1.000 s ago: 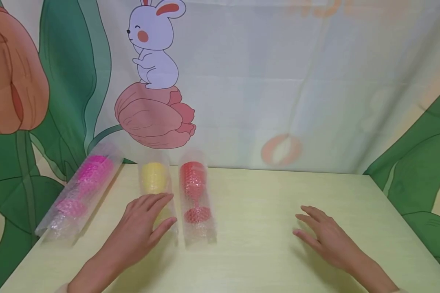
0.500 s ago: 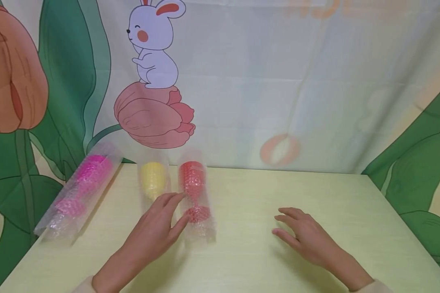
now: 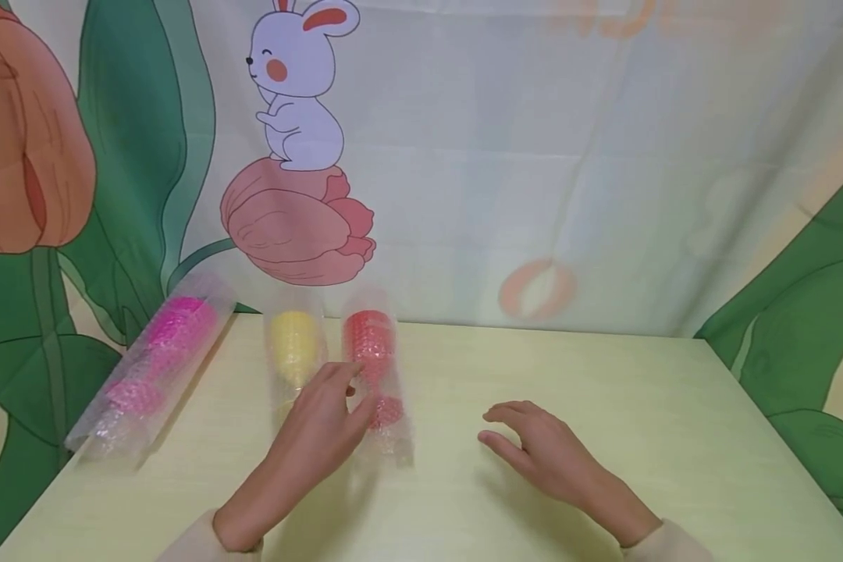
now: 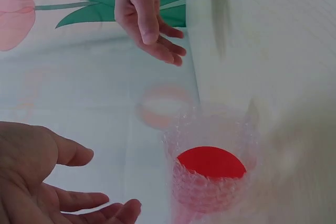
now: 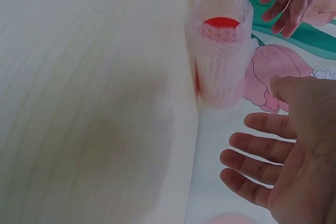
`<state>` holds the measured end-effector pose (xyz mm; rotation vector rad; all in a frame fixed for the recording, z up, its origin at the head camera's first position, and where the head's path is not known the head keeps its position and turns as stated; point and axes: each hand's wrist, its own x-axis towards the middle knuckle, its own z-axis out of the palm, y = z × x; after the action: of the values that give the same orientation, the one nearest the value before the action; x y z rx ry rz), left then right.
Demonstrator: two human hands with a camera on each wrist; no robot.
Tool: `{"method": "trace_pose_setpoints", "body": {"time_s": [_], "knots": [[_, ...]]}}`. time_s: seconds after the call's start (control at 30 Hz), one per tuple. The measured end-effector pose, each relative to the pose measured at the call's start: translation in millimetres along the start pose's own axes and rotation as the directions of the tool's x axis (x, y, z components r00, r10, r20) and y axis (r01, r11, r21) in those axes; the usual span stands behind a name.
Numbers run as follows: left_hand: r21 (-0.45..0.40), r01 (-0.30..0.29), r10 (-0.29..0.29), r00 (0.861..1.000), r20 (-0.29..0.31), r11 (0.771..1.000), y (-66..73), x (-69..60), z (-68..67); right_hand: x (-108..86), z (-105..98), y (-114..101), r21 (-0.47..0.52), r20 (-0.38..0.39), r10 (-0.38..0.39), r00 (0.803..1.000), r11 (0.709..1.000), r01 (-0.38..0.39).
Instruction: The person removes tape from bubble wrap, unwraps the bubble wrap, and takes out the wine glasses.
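A red goblet-shaped thing in bubble wrap point(image 3: 372, 336) lies on the table, its red end also showing in the left wrist view point(image 4: 212, 163). My left hand point(image 3: 326, 425) hovers over its near part, fingers relaxed and holding nothing; it hides part of the wrap. To the left, a yellow wrapped goblet-shaped thing point(image 3: 294, 336) is partly covered by the same hand. My right hand point(image 3: 544, 449) is held above the table to the right of the red one, thumb and fingers apart. In the right wrist view the right hand point(image 5: 286, 150) grips nothing.
Another bubble-wrapped thing, bright pink point(image 3: 179, 328), lies slanted along the left edge of the pale table point(image 3: 449, 515). Behind the table hangs a printed cloth point(image 3: 435, 203) with a rabbit and tulips.
My left hand has moved right, from over the yellow wrapped thing to over the red one. The right hand has moved left towards it. The wrapped things stay put.
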<state>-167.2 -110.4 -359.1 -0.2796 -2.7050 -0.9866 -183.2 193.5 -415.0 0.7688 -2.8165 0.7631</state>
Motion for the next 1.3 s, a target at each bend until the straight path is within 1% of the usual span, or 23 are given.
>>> {"method": "trace_pose_setpoints", "body": {"time_s": [0.17,0.3,0.4,0.5,0.63,0.73,0.83,0.9,1.03,1.17,1.3], "knots": [[-0.01,0.033,-0.033,0.999,0.007,0.999,2.2,7.5,4.4,11.6,5,-11,0.054,0.005,0.023,1.0,0.998,-0.023],[-0.033,0.073,-0.071,0.996,0.051,0.997,3.5,12.5,7.8,19.3,8,-16,0.079,-0.004,0.035,0.999,0.996,-0.034],[-0.077,0.117,-0.111,0.991,0.078,0.99,3.7,14.7,9.9,25.3,12,-20,0.088,0.002,0.026,1.0,0.996,-0.026],[-0.112,0.16,-0.15,0.985,0.09,0.981,4.1,16.7,13.6,31.7,18,-23,0.097,0.016,0.012,1.0,0.995,-0.013],[-0.106,0.189,-0.178,0.979,0.102,0.976,4.6,20.0,20.0,40.0,26,-25,0.119,0.029,-0.014,0.999,0.993,0.011],[-0.075,0.181,-0.173,0.98,0.095,0.981,4.7,21.0,24.7,45.0,31,-26,0.152,0.03,-0.019,0.999,0.988,0.014],[-0.044,0.16,-0.156,0.984,0.087,0.986,4.9,20.2,28.2,49.6,36,-28,0.205,0.025,-0.001,1.0,0.979,-0.004],[-0.03,0.144,-0.141,0.986,0.083,0.989,4.9,19.4,29.9,52.8,40,-30,0.247,0.023,0.02,1.0,0.969,-0.025],[-0.006,0.145,-0.144,0.985,0.094,0.989,3.2,18.4,32.4,59.0,47,-35,0.348,0.032,0.055,0.998,0.935,-0.063],[0.023,0.13,-0.132,0.988,0.082,0.991,0.3,18.7,35.5,64.3,55,-40,0.454,0.066,0.092,0.994,0.884,-0.112],[0.052,0.121,-0.124,0.991,0.055,0.991,-1.8,18.4,40.0,68.7,62,-43,0.516,0.111,0.14,0.984,0.838,-0.177]]}}
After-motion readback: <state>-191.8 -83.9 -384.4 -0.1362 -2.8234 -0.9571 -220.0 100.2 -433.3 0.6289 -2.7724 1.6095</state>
